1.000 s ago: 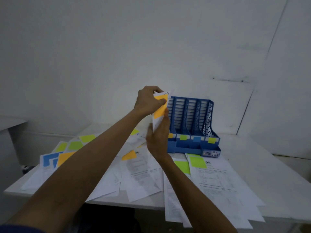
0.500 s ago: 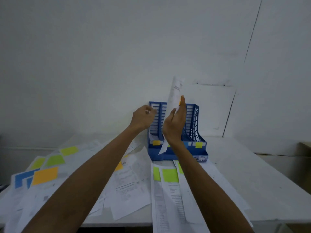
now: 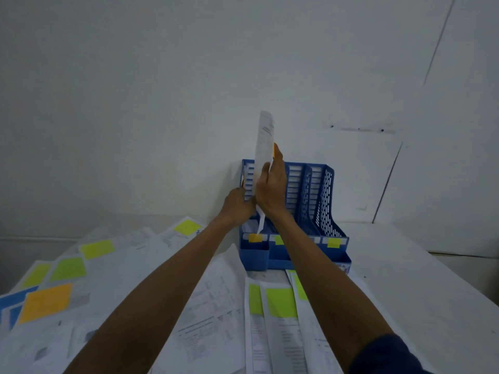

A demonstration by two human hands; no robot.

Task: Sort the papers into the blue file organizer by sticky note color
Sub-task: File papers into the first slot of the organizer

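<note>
Blue plastic organizer (image 3: pixel 310 211) stands at the back of the table (image 3: pixel 405 279), close to the wall (image 3: pixel 162 103). The right hand (image 3: pixel 271 190) pinches a paper (image 3: pixel 264 141) between thumb and nearly straight fingers, holding it upright and edge-on over the leftmost slot. The sheet's lower corner reaches down into that slot, just above the orange tab (image 3: pixel 254 238) on the front. An orange note (image 3: pixel 274 151) peeks out behind the sheet at the fingertips. The left hand (image 3: pixel 239 205) sits at the organizer's left wall, touching the right hand. Its fingers curl out of sight, so whether they grip the wall, the sheet or nothing cannot be told. A green tab (image 3: pixel 279 240) and a yellow tab (image 3: pixel 333 242) mark slots further right. Loose papers (image 3: pixel 216 306) cover the table in front and to the left, bearing green notes (image 3: pixel 280 302) and an orange square (image 3: pixel 46 302)
</note>
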